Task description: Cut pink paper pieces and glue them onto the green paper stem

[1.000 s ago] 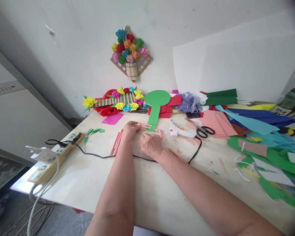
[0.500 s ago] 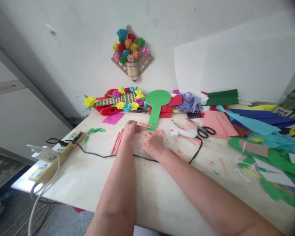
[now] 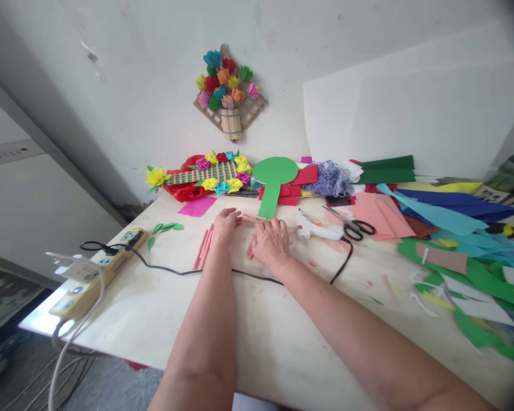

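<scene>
My left hand point(image 3: 226, 225) is closed around the left ends of thin pink paper sticks point(image 3: 252, 218). Its wrist lies beside several more pink sticks point(image 3: 202, 249) on the table. My right hand point(image 3: 272, 241) has its fingers bent down over the right ends of the held sticks, and its fingertips are partly hidden. A short pink piece point(image 3: 250, 251) shows below its thumb side. Just beyond both hands lies a green paper shape point(image 3: 276, 170) with a round head and a long stem. The stem's lower end is covered by my right fingers.
A white glue gun point(image 3: 314, 227) and black-handled scissors point(image 3: 355, 229) lie right of my hands. A black cord point(image 3: 167, 267) crosses under my arms to a power strip point(image 3: 98, 277). Green paper leaves point(image 3: 167, 227), a flowered paper guitar point(image 3: 205, 174) and coloured paper point(image 3: 449, 208) lie around.
My right hand has moved slightly up and right onto the right ends of the pink sticks, and its fingers now point away from me. My left hand has barely moved.
</scene>
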`<action>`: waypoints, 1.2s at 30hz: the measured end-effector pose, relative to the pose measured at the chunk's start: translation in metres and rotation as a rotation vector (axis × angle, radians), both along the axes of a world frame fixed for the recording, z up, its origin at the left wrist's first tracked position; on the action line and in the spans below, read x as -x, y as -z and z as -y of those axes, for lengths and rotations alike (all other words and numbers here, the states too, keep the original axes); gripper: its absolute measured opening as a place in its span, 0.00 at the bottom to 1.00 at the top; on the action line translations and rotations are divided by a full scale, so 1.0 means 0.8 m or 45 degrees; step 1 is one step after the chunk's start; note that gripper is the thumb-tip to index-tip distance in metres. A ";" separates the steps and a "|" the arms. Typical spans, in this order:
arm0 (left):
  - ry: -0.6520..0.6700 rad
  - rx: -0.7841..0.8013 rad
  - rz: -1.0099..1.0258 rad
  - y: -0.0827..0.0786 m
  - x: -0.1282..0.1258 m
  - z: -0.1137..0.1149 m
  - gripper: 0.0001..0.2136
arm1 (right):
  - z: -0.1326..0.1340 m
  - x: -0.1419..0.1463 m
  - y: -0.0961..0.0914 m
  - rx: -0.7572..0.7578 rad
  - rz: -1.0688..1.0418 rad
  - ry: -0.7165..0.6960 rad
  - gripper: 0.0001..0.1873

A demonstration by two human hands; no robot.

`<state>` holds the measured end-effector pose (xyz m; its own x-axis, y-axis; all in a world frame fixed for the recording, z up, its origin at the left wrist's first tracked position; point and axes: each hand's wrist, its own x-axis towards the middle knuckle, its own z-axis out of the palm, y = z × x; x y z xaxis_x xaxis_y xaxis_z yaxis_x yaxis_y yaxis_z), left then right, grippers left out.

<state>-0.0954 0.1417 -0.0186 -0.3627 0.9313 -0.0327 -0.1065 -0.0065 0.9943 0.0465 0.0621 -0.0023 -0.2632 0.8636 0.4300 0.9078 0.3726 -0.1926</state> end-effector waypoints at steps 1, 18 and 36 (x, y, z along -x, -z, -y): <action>0.014 -0.005 0.010 0.001 0.000 0.000 0.13 | -0.001 0.000 0.001 -0.011 -0.011 -0.005 0.18; 0.022 0.017 -0.034 -0.003 -0.005 0.007 0.20 | -0.006 0.011 0.020 0.160 -0.010 -0.012 0.29; -0.013 0.050 -0.046 -0.013 -0.015 0.014 0.21 | -0.002 0.014 0.019 0.148 0.040 -0.023 0.29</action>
<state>-0.0835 0.1306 -0.0083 -0.3735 0.9260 -0.0558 -0.0706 0.0316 0.9970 0.0351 0.0640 -0.0177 -0.2911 0.9020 0.3189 0.9072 0.3661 -0.2072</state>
